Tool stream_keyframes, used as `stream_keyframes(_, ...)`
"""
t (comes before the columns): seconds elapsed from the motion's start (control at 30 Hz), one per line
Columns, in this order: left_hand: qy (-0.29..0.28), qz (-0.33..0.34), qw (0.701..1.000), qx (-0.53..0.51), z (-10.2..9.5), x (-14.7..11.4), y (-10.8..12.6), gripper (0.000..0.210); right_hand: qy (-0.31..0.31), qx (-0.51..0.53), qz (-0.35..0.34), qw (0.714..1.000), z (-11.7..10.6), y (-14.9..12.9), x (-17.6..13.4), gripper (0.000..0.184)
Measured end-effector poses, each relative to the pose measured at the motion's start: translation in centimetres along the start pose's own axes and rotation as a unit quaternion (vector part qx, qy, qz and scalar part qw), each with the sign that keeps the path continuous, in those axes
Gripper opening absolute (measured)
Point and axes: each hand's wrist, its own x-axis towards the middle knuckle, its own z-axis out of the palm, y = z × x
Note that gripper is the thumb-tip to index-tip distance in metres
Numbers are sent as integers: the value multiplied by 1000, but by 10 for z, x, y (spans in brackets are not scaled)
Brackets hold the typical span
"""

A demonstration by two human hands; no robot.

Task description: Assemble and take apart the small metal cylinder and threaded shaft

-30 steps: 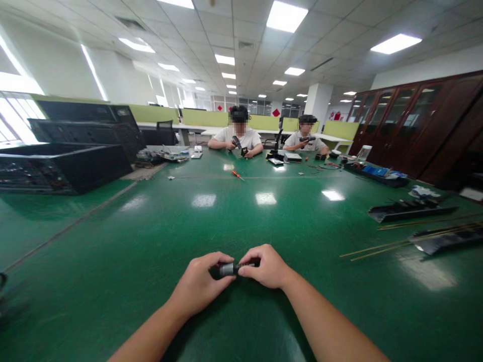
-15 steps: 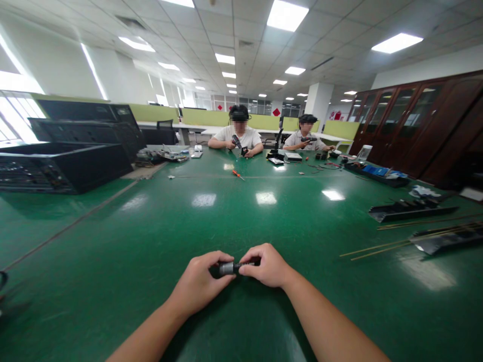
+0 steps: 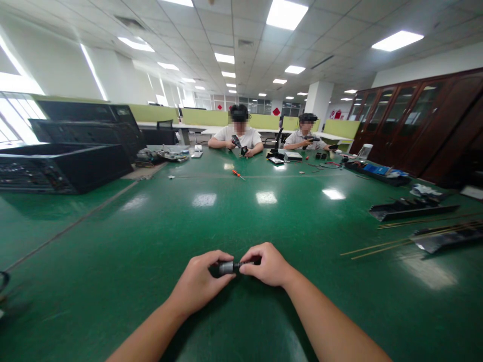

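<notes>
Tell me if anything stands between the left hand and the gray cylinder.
Nothing visible does: the left hand grips the cylinder directly. The right hand pinches the dark piece at the cylinder's right end.

The desk (image 3: 188, 216) looks smooth and glossy, with a satin, metallic-looking cylindrical piece (image 3: 226, 268) over its near part, a matt metal-looking case (image 3: 98, 168) on its left, brassy rods (image 3: 377, 247) on its right, and polished wooden cabinets (image 3: 437, 125) beyond it.
</notes>
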Motion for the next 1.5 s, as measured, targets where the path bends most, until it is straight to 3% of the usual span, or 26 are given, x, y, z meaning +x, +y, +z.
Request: stream_keyframes(1.5,13,14,1000,14,-3,0,-1,18,-7,4,16,1000,-3,1,0,14)
